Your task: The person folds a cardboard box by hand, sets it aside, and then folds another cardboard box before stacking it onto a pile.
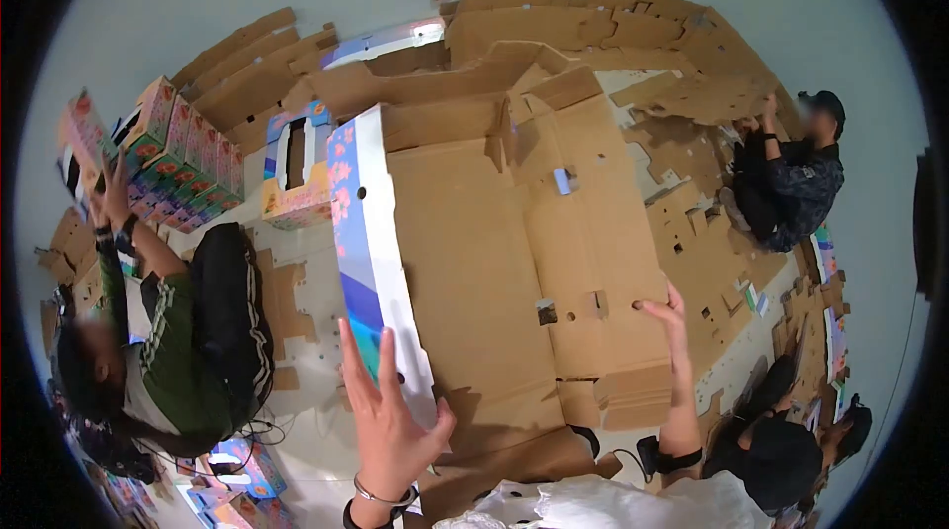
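In front of us, the carton (465, 262) stretches away lengthwise between our splayed left hand (389, 422) and edge-pinching right hand (674, 323).

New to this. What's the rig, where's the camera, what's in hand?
No machine: these are a person's own bare hands. The single picture comes from a camera worn on their head, facing forward and down. The left hand, spread wide, is at the printed side of a large open cardboard box; whether it grips is unclear. The right hand appears to hold the box's right edge, thumb on top. Cardboard sheets lie on the floor; printed boxes are stacked at left.
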Demonstrator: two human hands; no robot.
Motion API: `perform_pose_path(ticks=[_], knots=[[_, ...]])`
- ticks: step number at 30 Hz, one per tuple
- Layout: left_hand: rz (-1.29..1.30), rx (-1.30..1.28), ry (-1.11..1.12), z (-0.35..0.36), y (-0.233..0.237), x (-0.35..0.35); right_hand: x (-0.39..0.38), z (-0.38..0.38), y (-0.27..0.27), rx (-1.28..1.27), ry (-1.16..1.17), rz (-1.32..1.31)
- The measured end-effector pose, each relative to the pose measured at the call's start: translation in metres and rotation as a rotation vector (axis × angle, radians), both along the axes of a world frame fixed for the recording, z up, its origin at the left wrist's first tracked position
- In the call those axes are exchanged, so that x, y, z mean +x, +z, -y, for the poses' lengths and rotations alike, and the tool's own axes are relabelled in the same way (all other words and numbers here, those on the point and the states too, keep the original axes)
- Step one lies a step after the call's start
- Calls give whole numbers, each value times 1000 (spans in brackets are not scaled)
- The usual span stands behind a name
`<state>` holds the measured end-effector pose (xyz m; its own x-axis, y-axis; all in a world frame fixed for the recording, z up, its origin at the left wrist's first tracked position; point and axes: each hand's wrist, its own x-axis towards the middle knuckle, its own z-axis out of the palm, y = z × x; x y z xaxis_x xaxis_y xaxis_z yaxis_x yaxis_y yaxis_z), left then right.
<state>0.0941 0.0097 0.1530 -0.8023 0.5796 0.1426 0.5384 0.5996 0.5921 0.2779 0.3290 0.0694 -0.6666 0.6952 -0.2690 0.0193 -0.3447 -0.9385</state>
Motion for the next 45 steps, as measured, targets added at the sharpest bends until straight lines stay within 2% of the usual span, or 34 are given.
perform_pose_path(ticks=[2, 4, 6, 8, 10, 11, 12, 14, 15, 16, 18, 20, 22, 24, 26, 29, 30, 31, 32, 33, 34, 36, 37, 38, 39, 41, 44, 45], knots=[[63, -35, -22, 3, 3, -1, -2, 6, 3, -72, 0, -17], [93, 28, 6, 10, 7, 0, 1, 18, 9, -135, -166, 52], [323, 103, -2, 32, 14, -7, 24, 1, -21, -154, -177, 99], [408, 208, 198, 57, 26, -1, 44, -13, -56, -191, -181, 141], [415, 297, 365, 87, 23, 5, 57, -15, -79, -188, -61, 146], [384, 409, 419, 108, 6, 6, 56, -7, -79, -195, -58, 141], [379, 406, 420, 134, -9, 8, 54, 5, -75, -219, 16, 162], [507, 275, 420, 183, -36, 14, 56, 10, -76, -245, 84, 179], [504, 268, 414, 205, -49, 19, 56, 10, -78, -296, 67, 278], [639, 299, 493, 227, -62, 24, 57, 11, -81, -348, 48, 376], [850, 361, 612, 240, -69, 25, 59, 12, -94, -372, 43, 380], [910, 475, 627, 241, -67, 26, 58, 7, -106, -393, 47, 384], [910, 592, 602, 232, -61, 23, 59, -1, -112, -239, 166, 274], [855, 653, 547, 214, -53, 7, 56, -2, -116, -188, 118, 248], [700, 589, 506, 181, -37, -23, 52, -7, -124, -136, 81, 224], [507, 393, 241, 137, -7, -98, 36, -19, -141, -90, 34, 167], [447, 367, 200, 117, 0, -125, 26, -21, -140, -97, -72, 168], [398, 293, 66, 82, 31, -151, 13, -23, -138, -104, -179, 166], [357, 348, 71, 65, 36, -187, -1, -24, -132, -96, -179, 164], [262, 314, -74, 38, 54, -226, -20, -23, -123, -175, -266, 87], [240, 275, 143, 24, 76, -266, -40, -23, -117, -254, -353, 9], [154, 752, -6, -30, 122, -282, -79, -26, -122, -331, -398, -64], [155, 748, 1, -45, 130, -274, -99, -28, -125, -410, -449, -144], [-56, 732, 20, -61, 133, -262, -120, -29, -126, -416, -444, -136], [-269, 709, 39, -74, 129, -250, -139, -29, -127, -400, -435, -110], [-559, 122, 19, -72, 75, -220, -176, -31, -144, -395, -429, -104], [-234, -227, -306, -51, -31, -185, -227, -38, -231, -416, -434, 24], [-212, -320, -388, -42, -61, -176, -242, -45, -260, -450, -378, 350]])
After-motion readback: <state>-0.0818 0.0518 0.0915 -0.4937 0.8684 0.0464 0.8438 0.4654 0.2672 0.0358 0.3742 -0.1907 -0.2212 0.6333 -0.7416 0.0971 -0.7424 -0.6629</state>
